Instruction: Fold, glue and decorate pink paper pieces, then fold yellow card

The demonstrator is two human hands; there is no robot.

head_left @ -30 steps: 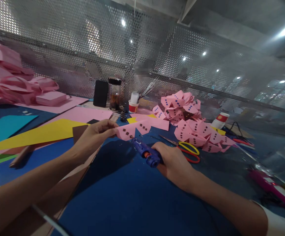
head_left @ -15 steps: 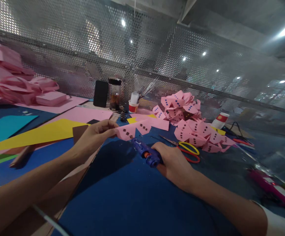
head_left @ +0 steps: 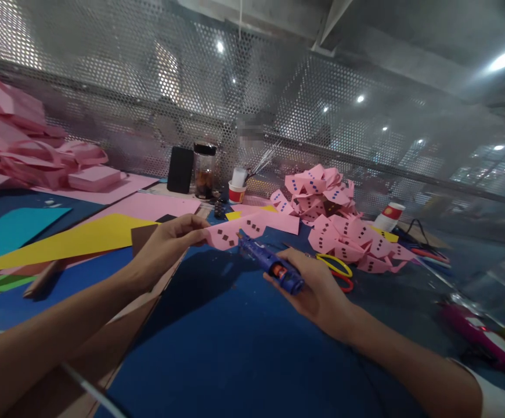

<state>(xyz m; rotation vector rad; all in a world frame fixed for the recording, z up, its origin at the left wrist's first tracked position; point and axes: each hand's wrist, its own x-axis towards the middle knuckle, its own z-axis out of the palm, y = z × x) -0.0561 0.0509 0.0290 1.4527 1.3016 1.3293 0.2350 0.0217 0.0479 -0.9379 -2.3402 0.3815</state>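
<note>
Between thumb and fingers, my left hand [head_left: 176, 238] pinches the left end of a pink paper piece [head_left: 237, 231] marked with small dark squares. My right hand [head_left: 313, 284] is wrapped round a blue glue gun [head_left: 272, 261]. Its nozzle points up and left, at the lower edge of the pink paper; whether it touches cannot be made out. Behind the right hand lie scissors [head_left: 335, 265] with yellow and red handles, partly hidden by that hand. A heap of similar pink cut-outs [head_left: 361, 238] with dark squares stands further right.
Yellow paper [head_left: 87, 238] and teal paper [head_left: 13, 229] lie at left, below a pink paper pile [head_left: 17, 139]. A lidded jar [head_left: 204, 174], a black slab [head_left: 180, 169] and a paper cup [head_left: 237, 191] line the back. A magenta tool [head_left: 481, 337] lies right.
The glue gun has shifted slightly right and tilted with my right hand, its nozzle now further along the paper's lower edge. My left hand keeps its pinch almost unmoved.
</note>
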